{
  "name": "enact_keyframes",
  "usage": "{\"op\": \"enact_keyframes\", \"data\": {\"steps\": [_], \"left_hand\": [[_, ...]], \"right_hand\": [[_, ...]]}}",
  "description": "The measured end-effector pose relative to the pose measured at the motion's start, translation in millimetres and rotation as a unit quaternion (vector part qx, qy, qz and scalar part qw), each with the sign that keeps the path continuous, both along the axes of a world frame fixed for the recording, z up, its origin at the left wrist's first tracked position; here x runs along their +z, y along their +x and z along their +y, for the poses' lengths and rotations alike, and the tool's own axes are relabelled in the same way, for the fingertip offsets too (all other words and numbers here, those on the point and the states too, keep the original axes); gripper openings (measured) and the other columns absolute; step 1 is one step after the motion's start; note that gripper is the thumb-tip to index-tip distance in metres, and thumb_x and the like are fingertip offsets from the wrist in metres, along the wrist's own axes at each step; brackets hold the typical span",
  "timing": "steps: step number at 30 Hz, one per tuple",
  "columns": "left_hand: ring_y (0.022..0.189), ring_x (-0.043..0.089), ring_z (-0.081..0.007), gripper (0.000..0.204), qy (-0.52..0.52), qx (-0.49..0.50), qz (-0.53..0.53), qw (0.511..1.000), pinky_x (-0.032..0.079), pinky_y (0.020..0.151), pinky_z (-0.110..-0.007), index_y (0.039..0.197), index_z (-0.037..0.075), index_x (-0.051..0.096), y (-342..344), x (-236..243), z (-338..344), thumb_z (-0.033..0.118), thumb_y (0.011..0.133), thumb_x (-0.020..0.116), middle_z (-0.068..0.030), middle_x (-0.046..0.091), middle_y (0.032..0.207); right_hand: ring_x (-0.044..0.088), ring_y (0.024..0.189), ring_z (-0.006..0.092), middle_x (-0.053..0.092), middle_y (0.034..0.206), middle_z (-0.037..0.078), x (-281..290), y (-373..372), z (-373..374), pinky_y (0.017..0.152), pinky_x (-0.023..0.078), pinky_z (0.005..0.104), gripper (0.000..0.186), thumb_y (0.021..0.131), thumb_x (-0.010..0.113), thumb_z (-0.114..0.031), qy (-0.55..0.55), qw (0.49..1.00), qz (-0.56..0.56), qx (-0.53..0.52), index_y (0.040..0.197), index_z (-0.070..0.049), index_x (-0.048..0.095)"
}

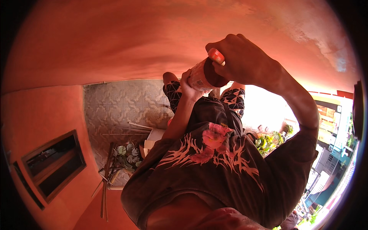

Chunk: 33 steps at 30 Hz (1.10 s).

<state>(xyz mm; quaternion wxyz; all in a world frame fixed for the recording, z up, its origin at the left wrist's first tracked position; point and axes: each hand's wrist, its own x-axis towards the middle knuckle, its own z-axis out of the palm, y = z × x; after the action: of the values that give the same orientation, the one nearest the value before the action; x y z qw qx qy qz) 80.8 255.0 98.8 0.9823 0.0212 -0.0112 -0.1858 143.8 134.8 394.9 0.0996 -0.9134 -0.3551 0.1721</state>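
My left hand [188,87] wraps round the side of a cylindrical can [198,76] with a printed label, held tilted in front of my lap. The can's dark open mouth [213,73] faces up and to the right; what is inside cannot be made out. Over the mouth, my right hand [240,57] is closed around a paintbrush [216,56], whose rounded red handle end sticks out of the fist. Its bristles are out of sight. Just beyond both hands rises an orange-red wall [153,50] with darker streaks.
At left is a side wall with a framed window [55,165]. Behind me on the patterned tile floor [122,101] lie thin sticks, a pale box [152,138] and leafy plants [128,155]. More greenery [270,142] stands at right, near a bright street opening.
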Motion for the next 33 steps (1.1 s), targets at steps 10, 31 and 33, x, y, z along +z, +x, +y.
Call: {"op": "enact_keyframes", "data": {"steps": [10, 31, 33], "left_hand": [[0.085, 0.067, -0.0261, 0.062, 0.05, -0.006, 0.026, 0.998, 0.055, 0.057, -0.037, 0.13, 0.01, 0.054, -1, 27, 4, 0.058, 0.092, 0.04, -0.0109, 0.065, 0.108], [0.083, 0.068, -0.025, 0.061, 0.108, 0.013, 0.042, 0.993, 0.053, 0.053, -0.037, 0.131, 0.008, 0.053, -1, 19, 1, 0.055, 0.094, 0.041, -0.0123, 0.065, 0.109], [0.082, 0.068, -0.0253, 0.06, 0.112, 0.019, 0.076, 0.991, 0.052, 0.052, -0.037, 0.129, 0.008, 0.054, -3, 33, -3, 0.055, 0.094, 0.041, -0.0121, 0.066, 0.108]], "right_hand": [[0.069, 0.078, 0.0209, 0.071, 0.083, 0.012, 15, 23, -20, 0.072, 0.053, 0.0332, 0.013, 0.081, 0.071, -0.004, 0.132, 0.965, 0.214, 0.069, 0.092, 0.0, 0.071], [0.067, 0.068, 0.0335, 0.068, 0.067, 0.014, 23, 19, 5, 0.061, 0.052, 0.0435, 0.018, 0.056, 0.073, -0.008, -0.122, 0.974, 0.103, 0.159, 0.073, -0.003, 0.07], [0.067, 0.066, 0.0341, 0.067, 0.065, 0.015, 28, 17, 7, 0.059, 0.051, 0.0443, 0.017, 0.057, 0.073, -0.008, -0.13, 0.974, 0.105, 0.156, 0.072, -0.002, 0.069]]}}
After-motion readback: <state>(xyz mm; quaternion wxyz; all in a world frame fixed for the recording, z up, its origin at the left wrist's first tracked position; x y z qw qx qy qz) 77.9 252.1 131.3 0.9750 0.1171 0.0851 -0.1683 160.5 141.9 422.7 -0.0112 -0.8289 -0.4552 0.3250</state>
